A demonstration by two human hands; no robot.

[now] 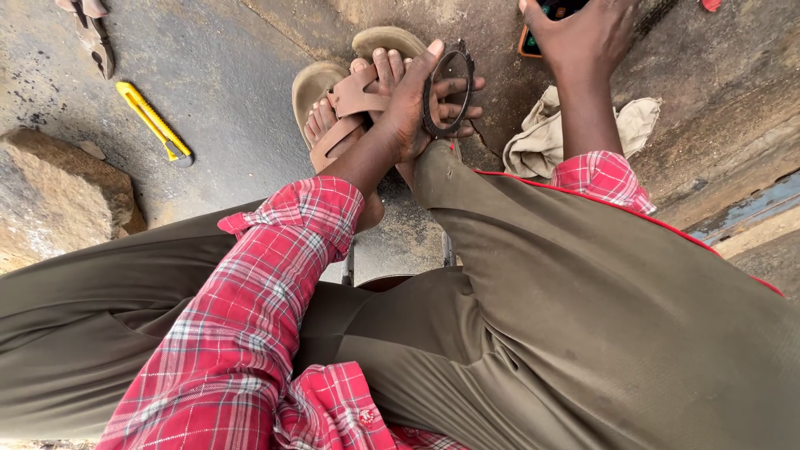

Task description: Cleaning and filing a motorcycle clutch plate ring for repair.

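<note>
The left hand reaches forward past the knees toward twelve o'clock, its forearm bare below a rolled red plaid sleeve, fingers curled shut and the thumb pointing up. The right hand stretches farther out toward one o'clock at the frame's top edge, back of the hand up, fingers bent down and partly cut off.
</note>
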